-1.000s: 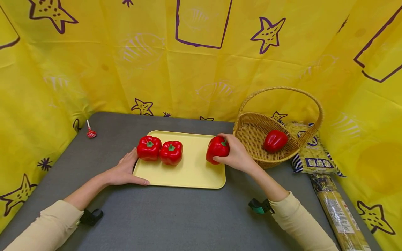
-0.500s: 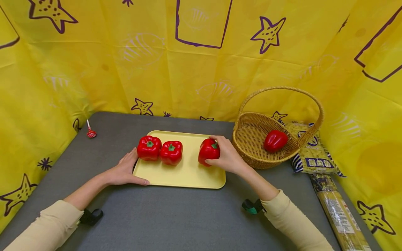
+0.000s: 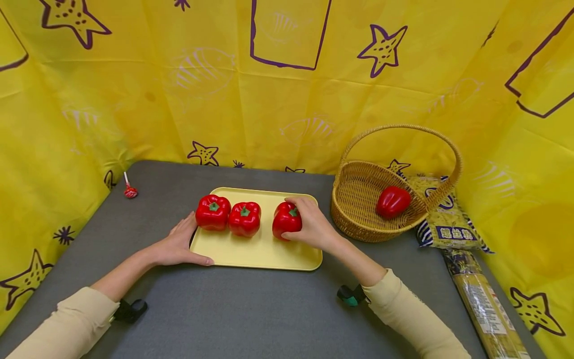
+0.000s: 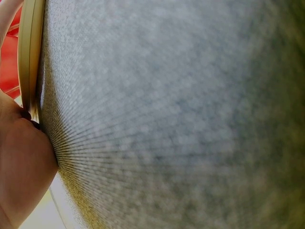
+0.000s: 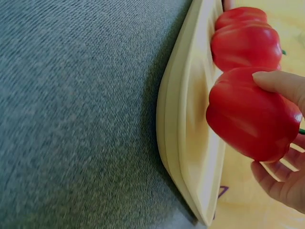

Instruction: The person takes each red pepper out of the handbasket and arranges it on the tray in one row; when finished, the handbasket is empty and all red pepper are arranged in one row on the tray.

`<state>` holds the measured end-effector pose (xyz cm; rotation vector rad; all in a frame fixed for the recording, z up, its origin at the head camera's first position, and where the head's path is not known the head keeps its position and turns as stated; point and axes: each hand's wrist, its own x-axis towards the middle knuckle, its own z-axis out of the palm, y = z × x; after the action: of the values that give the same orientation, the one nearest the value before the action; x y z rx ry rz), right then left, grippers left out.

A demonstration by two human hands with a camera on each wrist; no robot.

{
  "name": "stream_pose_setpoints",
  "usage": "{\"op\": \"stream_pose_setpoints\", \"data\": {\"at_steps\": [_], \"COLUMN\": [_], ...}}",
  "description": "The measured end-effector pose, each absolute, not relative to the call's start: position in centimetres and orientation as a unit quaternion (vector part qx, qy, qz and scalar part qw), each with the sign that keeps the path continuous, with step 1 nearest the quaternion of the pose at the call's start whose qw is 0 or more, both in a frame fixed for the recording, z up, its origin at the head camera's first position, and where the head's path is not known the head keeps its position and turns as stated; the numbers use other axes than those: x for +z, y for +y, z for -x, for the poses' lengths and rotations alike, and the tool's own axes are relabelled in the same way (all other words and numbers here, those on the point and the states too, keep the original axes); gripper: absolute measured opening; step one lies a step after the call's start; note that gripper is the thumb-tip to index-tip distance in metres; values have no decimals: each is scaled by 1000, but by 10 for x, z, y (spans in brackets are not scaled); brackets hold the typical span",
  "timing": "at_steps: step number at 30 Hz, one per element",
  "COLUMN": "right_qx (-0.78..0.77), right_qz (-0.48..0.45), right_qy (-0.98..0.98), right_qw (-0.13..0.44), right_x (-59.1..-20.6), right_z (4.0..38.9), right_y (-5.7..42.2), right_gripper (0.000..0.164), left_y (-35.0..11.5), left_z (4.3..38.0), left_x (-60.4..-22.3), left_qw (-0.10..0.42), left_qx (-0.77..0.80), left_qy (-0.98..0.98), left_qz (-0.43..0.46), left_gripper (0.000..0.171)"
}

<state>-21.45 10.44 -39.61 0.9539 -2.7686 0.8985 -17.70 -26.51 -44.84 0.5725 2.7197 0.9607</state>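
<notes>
My right hand (image 3: 313, 225) grips a red bell pepper (image 3: 285, 220) over the right half of a pale yellow tray (image 3: 251, 254). In the right wrist view the thumb lies on one side of this pepper (image 5: 252, 114) and the fingers curl under the other; it is tilted, close over the tray. Two more red bell peppers, a left one (image 3: 213, 212) and a middle one (image 3: 244, 219), sit side by side on the tray's left half, green stems up. My left hand (image 3: 179, 244) rests at the tray's left end, thumb along the front edge, fingers spread along the side.
A wicker basket (image 3: 358, 224) with a tall handle stands right of the tray, a red bell pepper (image 3: 393, 202) inside. Beside it lie a noodle bag (image 3: 453, 219) and a long clear packet (image 3: 486, 304). A red lollipop (image 3: 130, 191) lies at the far left. Yellow cloth hangs behind.
My right hand has carried its bell pepper leftward, from the tray's right edge toward the middle pepper. The left hand, the tray and the other peppers have not moved.
</notes>
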Motion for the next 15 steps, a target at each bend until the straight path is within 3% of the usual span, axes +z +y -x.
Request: {"op": "stream_pose_setpoints", "data": {"at_steps": [15], "right_qx": [253], "right_qz": [-338], "right_qy": [-905], "right_qw": [46], "right_x": [-397], "right_z": [214], "right_y": [87], "right_gripper": [79], "left_y": [-265], "left_z": [177], "left_x": [-448], "left_qw": [98], "left_qx": [326], "left_qy": [920], "left_qz": [-195], "left_gripper": [122]}}
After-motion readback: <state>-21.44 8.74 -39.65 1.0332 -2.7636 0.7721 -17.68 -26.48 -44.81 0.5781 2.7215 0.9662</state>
